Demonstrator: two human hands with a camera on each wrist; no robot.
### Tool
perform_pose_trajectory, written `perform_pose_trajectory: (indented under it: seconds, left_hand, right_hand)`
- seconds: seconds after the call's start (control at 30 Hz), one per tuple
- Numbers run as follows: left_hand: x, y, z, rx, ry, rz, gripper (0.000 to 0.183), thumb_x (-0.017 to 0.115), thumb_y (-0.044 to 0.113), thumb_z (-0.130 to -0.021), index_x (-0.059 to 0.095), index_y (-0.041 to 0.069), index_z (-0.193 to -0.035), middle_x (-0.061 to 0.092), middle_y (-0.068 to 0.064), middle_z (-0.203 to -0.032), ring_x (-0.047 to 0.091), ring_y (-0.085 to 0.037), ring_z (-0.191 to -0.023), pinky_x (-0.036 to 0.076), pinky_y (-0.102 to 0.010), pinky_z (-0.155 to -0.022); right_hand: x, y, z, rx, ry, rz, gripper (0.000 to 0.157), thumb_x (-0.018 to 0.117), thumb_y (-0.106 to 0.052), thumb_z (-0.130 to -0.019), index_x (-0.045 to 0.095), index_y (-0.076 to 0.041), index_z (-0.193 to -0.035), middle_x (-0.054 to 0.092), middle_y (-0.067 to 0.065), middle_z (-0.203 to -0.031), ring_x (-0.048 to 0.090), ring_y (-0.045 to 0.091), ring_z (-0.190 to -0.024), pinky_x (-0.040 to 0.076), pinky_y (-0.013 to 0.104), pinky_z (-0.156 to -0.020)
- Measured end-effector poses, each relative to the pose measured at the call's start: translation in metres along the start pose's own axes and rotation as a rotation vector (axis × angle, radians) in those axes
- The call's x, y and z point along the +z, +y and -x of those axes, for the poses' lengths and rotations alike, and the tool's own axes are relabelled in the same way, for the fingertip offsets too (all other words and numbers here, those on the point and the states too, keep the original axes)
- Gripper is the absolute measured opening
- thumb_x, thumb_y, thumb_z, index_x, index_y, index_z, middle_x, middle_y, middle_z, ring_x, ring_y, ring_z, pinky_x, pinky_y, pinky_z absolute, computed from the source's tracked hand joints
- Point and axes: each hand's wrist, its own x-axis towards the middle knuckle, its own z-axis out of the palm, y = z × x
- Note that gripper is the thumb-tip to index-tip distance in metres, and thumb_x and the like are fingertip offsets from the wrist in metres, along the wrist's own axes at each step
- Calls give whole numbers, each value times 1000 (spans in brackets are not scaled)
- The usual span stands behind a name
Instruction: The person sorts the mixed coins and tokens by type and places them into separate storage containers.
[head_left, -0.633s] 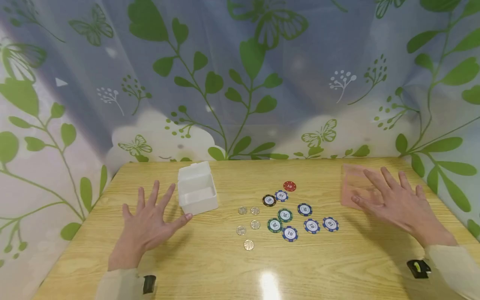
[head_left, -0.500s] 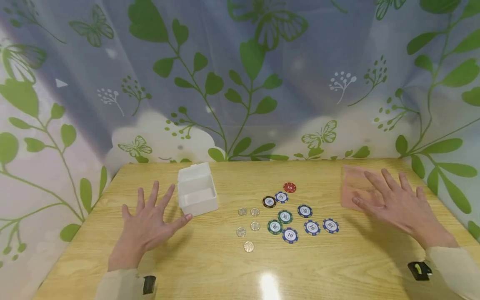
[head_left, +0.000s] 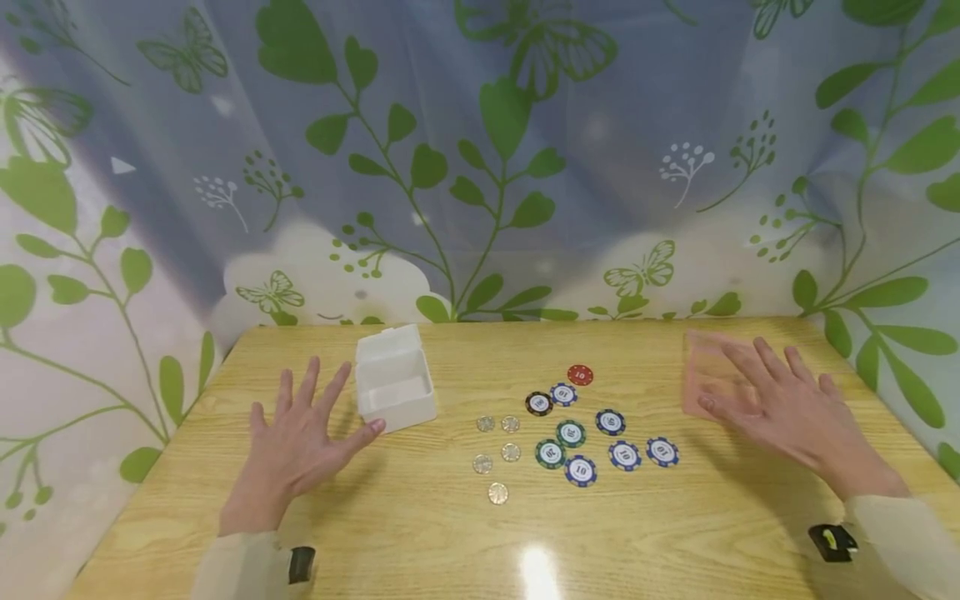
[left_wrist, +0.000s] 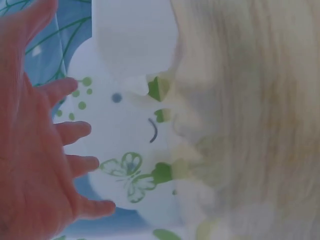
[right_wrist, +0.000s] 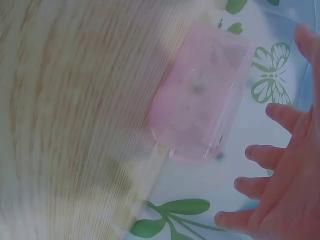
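Note:
My left hand (head_left: 296, 442) hovers over the left of the table, fingers spread and holding nothing. Just beyond its thumb stands a white box (head_left: 397, 410) with its lid raised. On the other side my right hand (head_left: 795, 417) is spread too, its fingers overlapping a clear pink container (head_left: 699, 379) in the head view. The right wrist view shows that pink container (right_wrist: 200, 90) apart from the fingers. Between the hands lie several poker chips: blue (head_left: 581, 471), green (head_left: 551, 453), one black (head_left: 538, 404) and one red (head_left: 580, 375). Several small coins (head_left: 498, 493) lie left of them.
The wooden table (head_left: 420, 533) reaches back to a patterned curtain (head_left: 480, 208) with green leaves and butterflies. A bright light reflection shows near the table's front. Dark straps (head_left: 832, 542) sit at both wrists over pale sleeves.
My right hand has shifted slightly to the left, and the left hand has moved a little to the right. The box, chips, coins and pink container stay where they were.

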Motion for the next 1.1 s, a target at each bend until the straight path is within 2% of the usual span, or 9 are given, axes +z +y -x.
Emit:
perform_pose_trajectory:
  seconds: [0.17, 0.23, 0.33, 0.4, 0.47, 0.6, 0.7, 0.83, 1.1]
  left_hand:
    - [7, 0, -6, 26, 53, 98, 88, 51, 72, -95, 26, 22, -163, 21, -24, -168, 25, -57, -149, 28, -83, -103]
    - [9, -1, -9, 31, 52, 148, 87, 51, 70, -96, 27, 19, -163, 23, -25, -167, 30, -57, -146, 33, -81, -101]
    - [10, -3, -14, 22, 20, 224, 88, 51, 69, -97, 25, 17, -163, 21, -25, -167, 32, -57, -145, 35, -79, -103]
    - [11, -4, -17, 15, -6, 270, 90, 52, 69, -97, 24, 15, -163, 21, -26, -167, 32, -56, -145, 35, -77, -105]
    - [12, -6, -19, 6, -33, 311, 92, 53, 69, -96, 22, 14, -164, 23, -27, -166, 37, -54, -143, 38, -74, -105]
    - [15, -10, -24, -10, -83, 403, 93, 57, 65, -96, 20, 13, -164, 27, -29, -163, 47, -53, -137, 44, -68, -104]
    - [16, -12, -27, -23, -119, 483, 94, 61, 62, -96, 18, 13, -164, 26, -27, -164, 54, -52, -133, 50, -62, -102]
    - [18, -12, -32, -28, -152, 569, 92, 65, 56, -96, 19, 13, -164, 29, -23, -164, 60, -46, -128, 56, -53, -96]
    - [22, -13, -38, -43, -174, 587, 95, 66, 54, -96, 17, 10, -164, 33, -23, -162, 62, -44, -126, 58, -48, -93]
  right_hand:
    - [2, -8, -4, -140, 100, -39, 81, 62, -55, -97, 24, -29, -164, 34, 26, -162, 31, 57, -144, 20, 70, -118]
    - [3, -12, -6, -199, 156, -54, 79, 67, -50, -95, 33, -25, -161, 41, 23, -158, 37, 51, -143, 23, 64, -121]
    - [6, -21, -9, -234, 219, -61, 74, 72, -49, -92, 44, -20, -154, 47, 19, -155, 42, 47, -140, 38, 68, -109]
    - [7, -27, -11, -256, 258, -66, 71, 75, -47, -89, 52, -14, -148, 50, 18, -152, 44, 47, -137, 42, 72, -99]
    - [10, -32, -14, -283, 288, -78, 69, 78, -47, -86, 58, -12, -142, 52, 18, -151, 46, 46, -136, 42, 72, -98]
    - [13, -43, -20, -355, 324, -114, 65, 80, -42, -84, 63, -9, -136, 57, 23, -144, 49, 47, -132, 36, 68, -106]
    - [14, -53, -20, -353, 283, -142, 62, 78, -42, -87, 62, -9, -137, 58, 24, -142, 52, 47, -132, 41, 67, -104]
    - [16, -63, -21, -298, 190, -175, 59, 74, -43, -92, 61, -11, -140, 56, 22, -146, 52, 46, -132, 48, 66, -97]
    - [24, -84, -26, -298, 65, -184, 56, 68, -49, -96, 62, -13, -139, 57, 17, -146, 55, 43, -132, 47, 63, -103]
